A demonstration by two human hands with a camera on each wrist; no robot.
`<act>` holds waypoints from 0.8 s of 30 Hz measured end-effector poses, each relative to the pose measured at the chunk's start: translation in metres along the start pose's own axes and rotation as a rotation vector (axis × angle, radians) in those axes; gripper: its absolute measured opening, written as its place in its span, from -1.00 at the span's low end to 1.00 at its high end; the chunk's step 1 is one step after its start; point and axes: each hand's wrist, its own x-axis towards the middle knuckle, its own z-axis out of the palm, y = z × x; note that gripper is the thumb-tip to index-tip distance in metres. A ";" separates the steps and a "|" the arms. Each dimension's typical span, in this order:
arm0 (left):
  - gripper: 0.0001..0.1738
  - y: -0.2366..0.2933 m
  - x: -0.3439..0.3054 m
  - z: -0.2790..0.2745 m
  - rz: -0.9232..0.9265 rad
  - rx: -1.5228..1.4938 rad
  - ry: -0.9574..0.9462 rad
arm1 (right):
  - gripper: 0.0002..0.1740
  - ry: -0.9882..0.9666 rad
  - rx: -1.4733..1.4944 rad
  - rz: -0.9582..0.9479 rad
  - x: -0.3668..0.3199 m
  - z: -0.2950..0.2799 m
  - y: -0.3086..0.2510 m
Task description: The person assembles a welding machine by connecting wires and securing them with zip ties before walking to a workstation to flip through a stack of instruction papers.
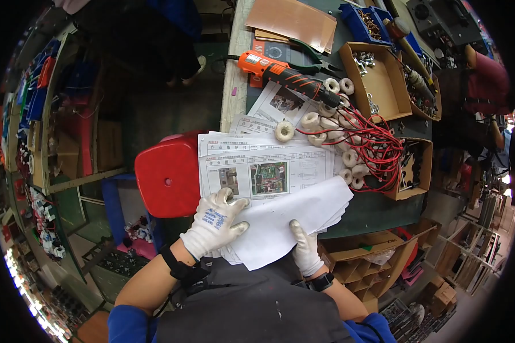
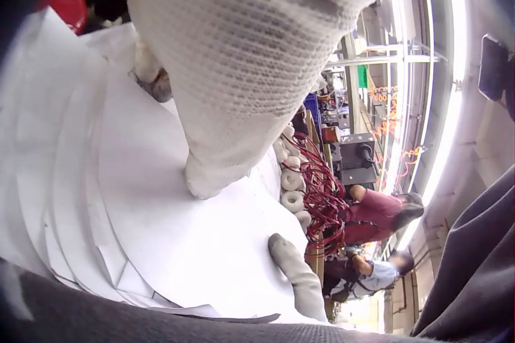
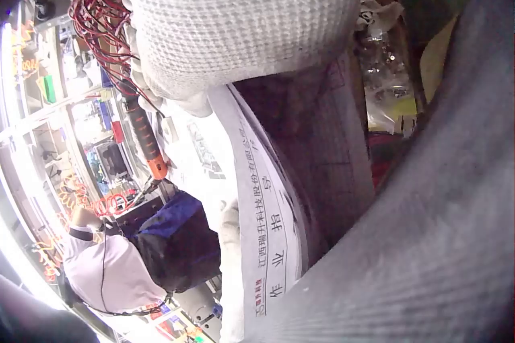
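Observation:
A fanned stack of paper sheets (image 1: 286, 220), blank side up, lies bent across the front of the bench near the person's lap. The gloved left hand (image 1: 214, 223) grips its left side, thumb over the top sheet and fingers curled at the edge. At the stack's lower right, the gloved right hand (image 1: 306, 251) holds it with the thumb (image 2: 288, 258) on top and the other fingers hidden beneath. Printed text shows on the underside of the sheets (image 3: 269, 230) in the right wrist view. Printed instruction sheets with photos (image 1: 269, 177) lie just beyond.
A red stool (image 1: 169, 176) stands left of the bench. Behind the papers lie an orange electric screwdriver (image 1: 280, 74), white rings (image 1: 284, 131) with red wires (image 1: 377, 146), and green-handled pliers (image 1: 309, 57). Cardboard boxes of small parts (image 1: 392, 86) line the right; a blue bin (image 1: 357, 23) sits farther back.

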 end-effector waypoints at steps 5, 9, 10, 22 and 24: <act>-0.36 0.000 0.001 0.000 -0.008 -0.020 0.002 | -0.42 0.032 0.032 0.016 0.001 -0.002 0.005; -0.36 0.001 0.001 -0.001 -0.008 -0.011 0.013 | -0.50 0.035 0.010 0.009 0.000 -0.002 0.006; -0.36 0.001 0.001 -0.002 -0.013 -0.017 0.005 | -0.50 0.035 0.010 0.009 0.000 -0.001 0.004; -0.35 0.001 0.001 0.000 -0.017 -0.006 -0.015 | -0.53 0.030 -0.086 -0.030 -0.001 0.003 -0.006; -0.36 0.001 0.001 0.000 -0.018 -0.005 -0.012 | -0.54 0.045 -0.047 -0.038 -0.001 0.007 -0.010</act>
